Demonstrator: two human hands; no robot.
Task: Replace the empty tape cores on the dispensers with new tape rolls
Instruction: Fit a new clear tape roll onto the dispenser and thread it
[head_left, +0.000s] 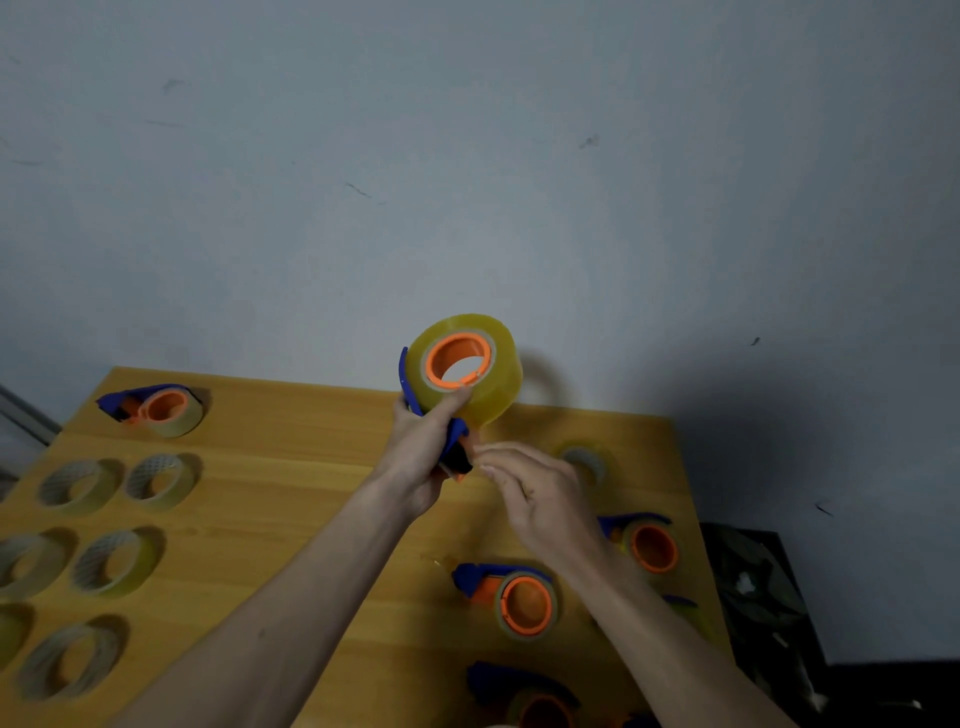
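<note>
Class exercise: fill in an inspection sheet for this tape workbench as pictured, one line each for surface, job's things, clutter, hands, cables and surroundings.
Surface: wooden table, against the wall.
Job's things: held dispenser carrying a full tape roll; dispenser at far left; more dispensers at right.
Clutter: thin, nearly used-up tape rolls in rows at left.
Hands: left hand grips the held dispenser; right hand pinches at its front end.
Cables: nothing seen.
Surroundings: scuffed grey wall; dark object at right.
</note>
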